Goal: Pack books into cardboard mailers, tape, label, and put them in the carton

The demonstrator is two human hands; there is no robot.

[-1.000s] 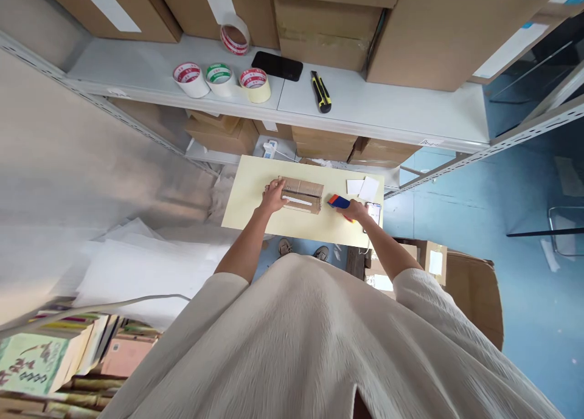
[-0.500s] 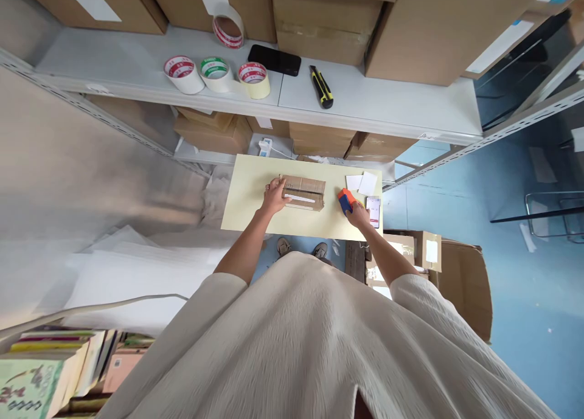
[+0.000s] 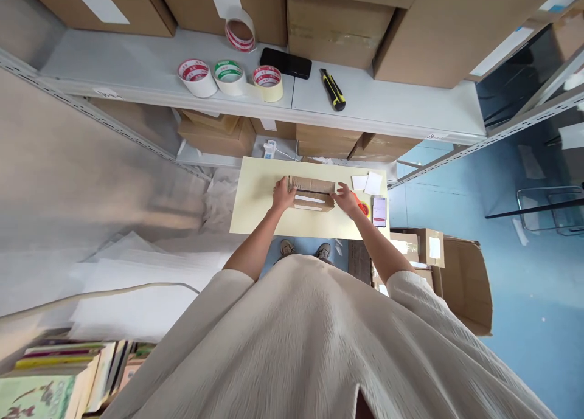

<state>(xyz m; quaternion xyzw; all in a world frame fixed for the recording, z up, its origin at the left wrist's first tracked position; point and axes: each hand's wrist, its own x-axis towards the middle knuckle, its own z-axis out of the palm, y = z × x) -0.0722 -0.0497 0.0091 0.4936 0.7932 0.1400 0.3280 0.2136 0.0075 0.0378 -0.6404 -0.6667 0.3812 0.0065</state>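
Observation:
A small brown cardboard box (image 3: 314, 188) lies lengthwise on the pale yellow tabletop (image 3: 255, 215), with white strips along its near side. My left hand (image 3: 283, 195) grips its left end, thumb at the near side and fingers over the far side. At the opposite end is my right hand (image 3: 345, 199), fingers apart, the fingertips at the box's right edge; I cannot tell how firmly they touch. Partly hidden behind that hand, an orange-red tape dispenser (image 3: 362, 206) rests on the table. Right of it lies a phone (image 3: 379, 211) with a lit screen.
White paper cards (image 3: 373, 182) lie at the table's far right. Above, a grey shelf (image 3: 401, 106) carries tape rolls (image 3: 230, 77), a black phone (image 3: 285, 63), a yellow-black utility knife (image 3: 333, 90) and large cartons (image 3: 337, 36). An open carton (image 3: 465, 282) stands on the floor at right.
My right hand has let go of the tape dispenser, leaving it on the table, and has moved left to the box's right end. My left hand stays on the box. The view has shifted slightly.

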